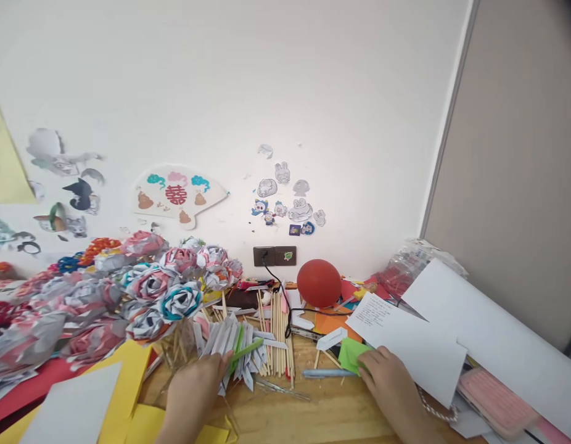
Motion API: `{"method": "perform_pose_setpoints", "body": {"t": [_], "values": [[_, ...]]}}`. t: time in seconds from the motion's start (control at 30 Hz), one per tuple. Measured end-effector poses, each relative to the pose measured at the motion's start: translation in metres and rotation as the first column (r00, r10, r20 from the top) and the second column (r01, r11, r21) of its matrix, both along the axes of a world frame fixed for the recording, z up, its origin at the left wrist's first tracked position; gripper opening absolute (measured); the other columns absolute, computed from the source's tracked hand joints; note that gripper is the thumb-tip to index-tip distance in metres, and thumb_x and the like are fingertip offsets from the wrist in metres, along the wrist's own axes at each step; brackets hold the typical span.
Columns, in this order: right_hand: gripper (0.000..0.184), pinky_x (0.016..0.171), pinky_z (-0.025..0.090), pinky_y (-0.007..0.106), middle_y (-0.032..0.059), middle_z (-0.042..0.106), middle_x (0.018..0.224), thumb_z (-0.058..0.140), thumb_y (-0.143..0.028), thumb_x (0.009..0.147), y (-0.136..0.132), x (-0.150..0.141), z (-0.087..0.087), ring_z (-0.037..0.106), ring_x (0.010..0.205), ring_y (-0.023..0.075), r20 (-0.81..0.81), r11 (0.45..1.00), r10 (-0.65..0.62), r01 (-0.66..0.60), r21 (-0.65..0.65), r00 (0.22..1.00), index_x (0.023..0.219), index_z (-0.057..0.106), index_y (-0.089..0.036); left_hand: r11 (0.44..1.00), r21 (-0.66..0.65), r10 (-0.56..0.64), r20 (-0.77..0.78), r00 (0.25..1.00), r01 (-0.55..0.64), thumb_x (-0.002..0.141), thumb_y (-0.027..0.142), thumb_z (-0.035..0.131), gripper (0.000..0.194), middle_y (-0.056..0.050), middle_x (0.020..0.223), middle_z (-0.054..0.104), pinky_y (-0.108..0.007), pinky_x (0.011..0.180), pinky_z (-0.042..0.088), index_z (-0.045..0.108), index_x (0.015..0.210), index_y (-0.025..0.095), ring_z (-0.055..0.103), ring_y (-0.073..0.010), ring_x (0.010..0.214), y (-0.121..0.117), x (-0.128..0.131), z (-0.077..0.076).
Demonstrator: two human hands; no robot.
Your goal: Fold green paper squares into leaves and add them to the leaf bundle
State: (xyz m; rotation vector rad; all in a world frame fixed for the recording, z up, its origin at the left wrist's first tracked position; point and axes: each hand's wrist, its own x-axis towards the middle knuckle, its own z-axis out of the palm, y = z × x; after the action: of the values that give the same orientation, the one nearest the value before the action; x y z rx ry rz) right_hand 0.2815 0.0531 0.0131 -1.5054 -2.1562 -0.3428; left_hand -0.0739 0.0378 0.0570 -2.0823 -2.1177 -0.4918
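Observation:
My left hand is closed at the pile of white folded paper strips, its fingertips pinching the end of a green paper strip. Another bit of green lies across the white strips beside it. Over on the right, my right hand grips a bright green piece of paper, with its fingertips bent over the paper's right edge. A blue pen-like stick lies just below that paper. Between the hands, a row of thin wooden sticks rests on the wooden table.
Folded paper roses crowd the left side above yellow paper. A red balloon sits at the back, near a black cable plugged into the wall socket. White sheets and a pink keyboard-like object lie at right.

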Motion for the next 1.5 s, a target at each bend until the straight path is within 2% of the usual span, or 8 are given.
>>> {"method": "perform_pose_setpoints", "body": {"t": [0.17, 0.3, 0.63, 0.77, 0.93, 1.1, 1.37, 1.5], "values": [[0.024, 0.064, 0.044, 0.035, 0.0069, 0.063, 0.076, 0.036, -0.010, 0.088, -0.005, -0.005, 0.005, 0.056, 0.071, 0.0224, -0.082, 0.971, 0.130, -0.110, 0.214, 0.988, 0.083, 0.059, -0.018, 0.988, 0.118, -0.077, -0.174, 0.982, 0.098, 0.086, 0.032, 0.042, 0.026, -0.013, 0.089, 0.066, -0.038, 0.076, 0.042, 0.062, 0.084, 0.017, 0.060, -0.0307, 0.090, -0.001, 0.008, 0.001], [0.023, 0.073, 0.046, 0.037, 0.0067, 0.066, 0.085, 0.037, -0.013, 0.090, -0.021, -0.016, 0.018, 0.059, 0.077, 0.0225, -0.046, 0.917, 0.282, -0.255, 0.308, 0.958, 0.094, 0.058, -0.021, 0.975, 0.154, -0.117, -0.252, 0.961, 0.159, 0.082, 0.014, 0.041, 0.022, -0.005, 0.080, 0.068, -0.031, 0.068, 0.043, 0.061, 0.079, 0.021, 0.063, -0.0237, 0.078, 0.003, 0.004, -0.009], [0.023, 0.063, 0.046, 0.025, 0.0022, 0.065, 0.079, 0.038, -0.014, 0.092, -0.039, -0.069, -0.006, 0.055, 0.069, 0.0159, 0.056, 0.796, 0.596, -0.599, 0.086, 0.801, 0.088, 0.060, -0.019, 0.936, 0.319, -0.067, -0.257, 0.964, 0.150, 0.089, 0.038, 0.040, 0.033, -0.007, 0.062, 0.062, -0.033, 0.059, 0.043, 0.056, 0.068, 0.017, 0.062, -0.0246, 0.063, -0.003, 0.018, -0.010], [0.005, 0.069, 0.045, 0.026, 0.0013, 0.063, 0.089, 0.055, -0.022, 0.086, -0.041, -0.068, -0.002, 0.054, 0.080, 0.0162, 0.062, 0.814, 0.569, -0.550, -0.187, 0.820, 0.084, 0.059, -0.019, 0.860, 0.241, -0.390, -0.259, 0.883, 0.451, 0.082, 0.021, 0.047, 0.018, -0.002, 0.066, 0.062, -0.031, 0.060, 0.046, 0.056, 0.066, 0.020, 0.060, -0.0194, 0.064, -0.023, 0.057, -0.022], [0.015, 0.077, 0.043, 0.030, 0.0028, 0.061, 0.100, 0.062, -0.027, 0.083, -0.042, -0.062, 0.004, 0.052, 0.090, 0.0186, 0.004, 0.842, 0.494, -0.477, -0.253, 0.869, 0.096, 0.059, -0.020, 0.690, 0.328, -0.632, -0.161, 0.758, 0.645, 0.082, 0.015, 0.049, 0.012, -0.003, 0.090, 0.067, -0.032, 0.079, 0.049, 0.059, 0.087, 0.019, 0.061, -0.0194, 0.087, -0.042, 0.093, -0.055], [0.013, 0.071, 0.043, 0.030, 0.0017, 0.064, 0.092, 0.062, -0.023, 0.082, -0.044, -0.064, 0.005, 0.053, 0.083, 0.0189, 0.017, 0.822, 0.518, -0.493, -0.285, 0.855, 0.094, 0.060, -0.019, 0.645, 0.265, -0.707, -0.150, 0.691, 0.717, 0.083, 0.007, 0.048, 0.014, -0.001, 0.074, 0.063, -0.029, 0.070, 0.049, 0.056, 0.077, 0.018, 0.059, -0.0170, 0.072, -0.043, 0.093, -0.064], [0.033, 0.089, 0.042, 0.034, 0.0055, 0.061, 0.112, 0.063, -0.030, 0.081, -0.047, -0.050, 0.027, 0.052, 0.101, 0.0213, -0.109, 0.808, 0.497, -0.505, -0.303, 0.861, 0.111, 0.056, -0.020, 0.655, 0.330, -0.658, -0.193, 0.728, 0.679, 0.085, 0.005, 0.036, 0.024, -0.002, 0.065, 0.058, -0.027, 0.055, 0.045, 0.050, 0.070, 0.018, 0.053, -0.0161, 0.058, -0.052, 0.091, -0.040], [0.030, 0.089, 0.042, 0.035, 0.0063, 0.062, 0.111, 0.064, -0.024, 0.081, -0.040, -0.041, 0.024, 0.053, 0.101, 0.0215, -0.057, 0.838, 0.489, -0.487, -0.245, 0.870, 0.110, 0.057, -0.019, 0.548, 0.294, -0.717, -0.316, 0.621, 0.783, 0.089, 0.010, 0.035, 0.028, 0.000, 0.060, 0.056, -0.026, 0.054, 0.045, 0.052, 0.069, 0.018, 0.053, -0.0139, 0.056, -0.058, 0.089, -0.042]]}}
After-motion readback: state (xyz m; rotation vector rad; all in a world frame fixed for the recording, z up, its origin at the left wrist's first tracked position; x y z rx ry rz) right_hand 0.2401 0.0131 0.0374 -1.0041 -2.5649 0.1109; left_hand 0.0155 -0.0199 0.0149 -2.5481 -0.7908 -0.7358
